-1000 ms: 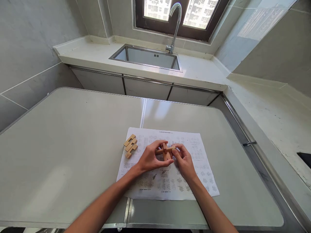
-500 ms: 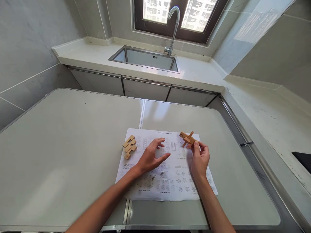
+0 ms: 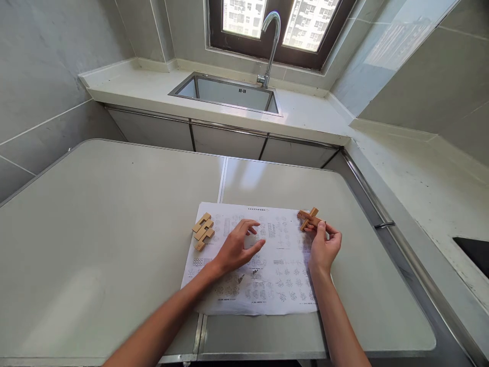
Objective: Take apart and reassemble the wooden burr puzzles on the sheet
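Pinched in my right hand (image 3: 325, 247) are crossed wooden puzzle pieces (image 3: 310, 218), held over the top right corner of the printed sheet. My left hand (image 3: 240, 245) hovers over or rests on the middle of the sheet, fingers apart and holding nothing; I cannot tell whether it touches the paper. Several notched wooden puzzle pieces (image 3: 203, 231) lie side by side at the sheet's upper left edge. The white instruction sheet (image 3: 263, 305) carries small line drawings and text, too fine to read, and both forearms cover parts of it.
The paper lies on a pale folding table (image 3: 114, 204) with a metal seam down its middle. Beyond the table stand a white counter (image 3: 133, 84), a steel sink (image 3: 229, 90) and a tall tap (image 3: 272, 48) below a window. Another counter (image 3: 412, 163) runs along the right.
My right hand has moved rightward with the crossed wooden pieces and turned them slightly. My left hand stays almost where it was, and the loose pieces have not moved.
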The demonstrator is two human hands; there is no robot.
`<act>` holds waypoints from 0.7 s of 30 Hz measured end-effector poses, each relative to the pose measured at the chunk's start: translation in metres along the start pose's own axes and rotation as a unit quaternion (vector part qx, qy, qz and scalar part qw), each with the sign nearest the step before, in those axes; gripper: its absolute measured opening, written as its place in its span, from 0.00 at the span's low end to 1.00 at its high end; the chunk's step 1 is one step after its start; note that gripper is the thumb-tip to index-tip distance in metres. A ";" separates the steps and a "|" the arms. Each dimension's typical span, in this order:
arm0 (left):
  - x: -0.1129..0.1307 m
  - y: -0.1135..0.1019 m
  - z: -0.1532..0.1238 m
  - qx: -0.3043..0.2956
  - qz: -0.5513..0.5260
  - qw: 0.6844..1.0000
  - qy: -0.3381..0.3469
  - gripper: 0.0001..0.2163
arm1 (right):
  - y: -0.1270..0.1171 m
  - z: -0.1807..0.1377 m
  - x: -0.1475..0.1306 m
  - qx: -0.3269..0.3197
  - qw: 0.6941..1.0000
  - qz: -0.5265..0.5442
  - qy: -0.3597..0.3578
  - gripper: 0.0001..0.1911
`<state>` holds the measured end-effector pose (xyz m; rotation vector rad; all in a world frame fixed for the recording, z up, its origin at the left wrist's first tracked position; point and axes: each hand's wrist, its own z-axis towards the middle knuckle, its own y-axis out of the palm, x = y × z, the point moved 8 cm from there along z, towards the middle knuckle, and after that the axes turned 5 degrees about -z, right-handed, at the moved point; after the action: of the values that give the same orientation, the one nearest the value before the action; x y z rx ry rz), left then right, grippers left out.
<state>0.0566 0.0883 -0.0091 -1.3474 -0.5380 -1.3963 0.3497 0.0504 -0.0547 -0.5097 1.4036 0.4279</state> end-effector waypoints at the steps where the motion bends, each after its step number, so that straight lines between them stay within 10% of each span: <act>1: 0.000 0.000 0.000 -0.001 0.001 1.000 -0.001 0.16 | 0.000 0.000 0.000 -0.001 1.000 -0.005 -0.001 0.22; 13: 0.001 0.002 0.000 -0.014 0.012 1.000 0.005 0.13 | -0.006 -0.018 -0.037 0.020 0.990 -0.089 -0.109 0.13; 21: 0.004 0.005 -0.001 -0.030 0.038 0.998 0.032 0.10 | 0.051 -0.058 -0.046 -0.258 0.936 -0.147 -0.188 0.22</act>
<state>0.0616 0.0843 -0.0073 -1.3537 -0.4017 -1.3981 0.2681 0.0598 -0.0183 -0.9958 0.8180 0.6160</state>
